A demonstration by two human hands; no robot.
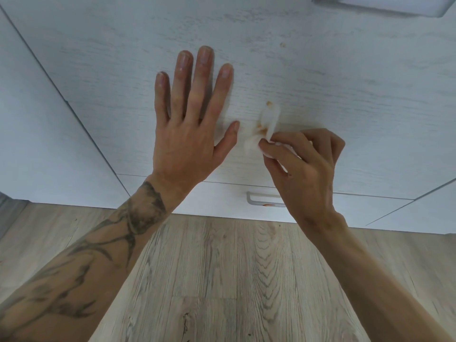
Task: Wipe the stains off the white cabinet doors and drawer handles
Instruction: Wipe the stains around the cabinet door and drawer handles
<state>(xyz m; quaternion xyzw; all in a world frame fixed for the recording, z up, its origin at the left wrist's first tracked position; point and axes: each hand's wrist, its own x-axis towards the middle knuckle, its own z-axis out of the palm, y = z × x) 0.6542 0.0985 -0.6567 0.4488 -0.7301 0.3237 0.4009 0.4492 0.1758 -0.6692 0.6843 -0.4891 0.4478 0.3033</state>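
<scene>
A white cabinet front fills the upper view. My left hand lies flat against it with fingers spread. Just to its right, my right hand pinches a crumpled white wipe against the door; the wipe carries orange smears. An orange stain sits just above the wipe, and a smaller spot lies higher up. Below, the drawer handle shows an orange mark on its lower edge, partly hidden by my right wrist.
Another metal handle is at the top right edge. Neighbouring white cabinet panels flank the door on the left and right. A wood-pattern floor lies below the cabinets.
</scene>
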